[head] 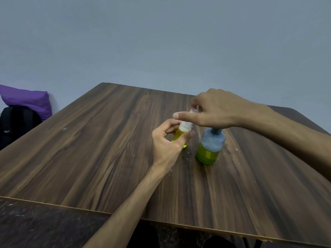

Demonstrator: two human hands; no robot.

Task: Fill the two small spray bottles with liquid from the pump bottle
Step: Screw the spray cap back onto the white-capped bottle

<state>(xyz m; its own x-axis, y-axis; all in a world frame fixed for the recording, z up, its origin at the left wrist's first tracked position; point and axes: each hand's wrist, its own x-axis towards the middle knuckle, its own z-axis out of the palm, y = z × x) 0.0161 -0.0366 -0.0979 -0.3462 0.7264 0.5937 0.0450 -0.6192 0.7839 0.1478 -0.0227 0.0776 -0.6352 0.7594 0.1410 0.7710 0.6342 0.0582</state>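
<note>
While your left hand point(167, 143) grips the spray bottle point(180, 136), your right hand point(213, 110) pinches its clear cap point(193, 111).
Just right of it stands the pump bottle point(210, 148); the table point(89, 149) lies bare toward its left edge.

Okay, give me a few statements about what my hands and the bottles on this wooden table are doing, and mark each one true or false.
1. The left hand grips a small spray bottle of yellow liquid. True.
2. The right hand rests flat on the brown wooden table. False: it is raised, fingers at the small bottle's clear cap.
3. The larger blue-tinted pump bottle stands upright on the table. True.
4. The pump bottle is full to its neck. False: yellow-green liquid fills only its lower part.
</note>
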